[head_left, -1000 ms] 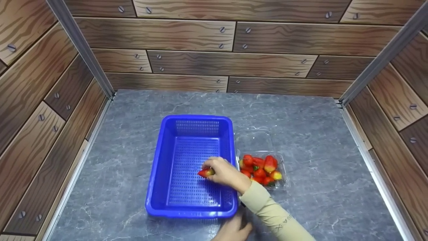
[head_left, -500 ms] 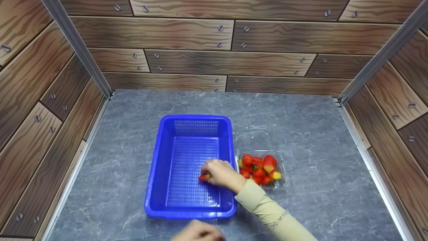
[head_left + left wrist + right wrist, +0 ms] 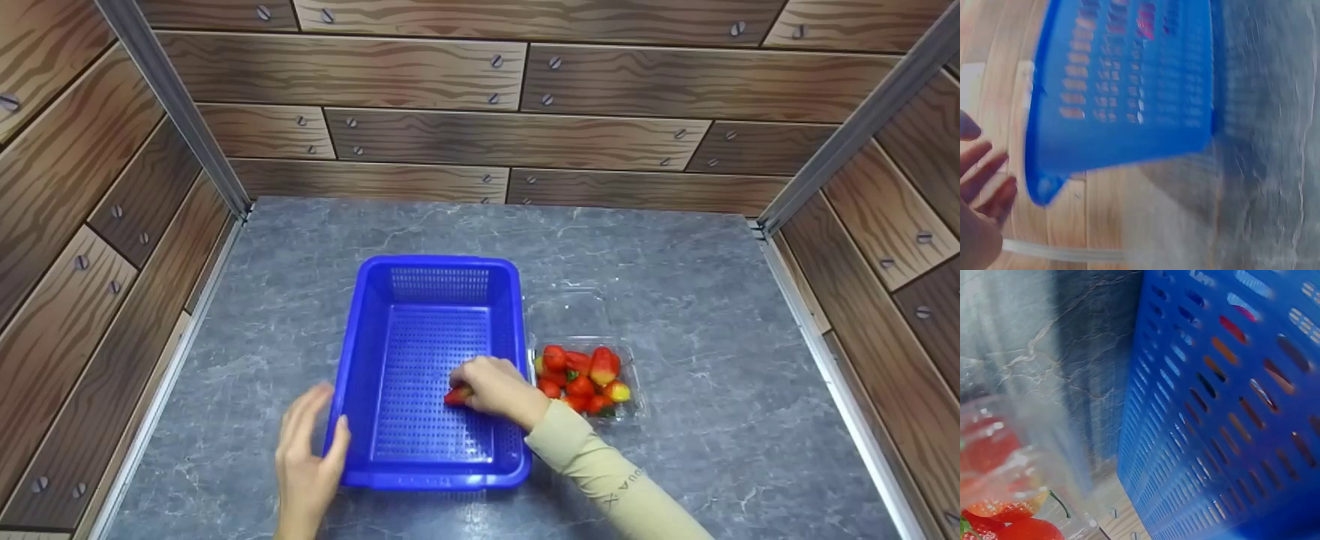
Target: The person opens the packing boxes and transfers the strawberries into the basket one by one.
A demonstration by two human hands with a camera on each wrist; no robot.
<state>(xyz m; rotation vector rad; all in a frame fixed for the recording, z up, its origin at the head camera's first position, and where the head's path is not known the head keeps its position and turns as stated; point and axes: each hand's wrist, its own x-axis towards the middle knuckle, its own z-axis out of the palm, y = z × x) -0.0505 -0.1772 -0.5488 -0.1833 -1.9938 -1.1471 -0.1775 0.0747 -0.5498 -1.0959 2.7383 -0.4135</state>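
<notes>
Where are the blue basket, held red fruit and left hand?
Blue basket (image 3: pixel 427 349), head view: its bare floor.
Held red fruit (image 3: pixel 455 396), head view: uncovered end.
Left hand (image 3: pixel 306 456), head view: middle of hand.

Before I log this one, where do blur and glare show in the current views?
Head: mostly crisp, slight shine on the near rim of the blue plastic basket; left wrist: blur smears it and the left hand; right wrist: glints on the clear plastic clamshell.

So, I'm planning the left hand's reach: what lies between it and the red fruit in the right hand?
The head view shows the basket's left wall, then bare basket floor, between the left hand and the red fruit in the right hand.
</notes>
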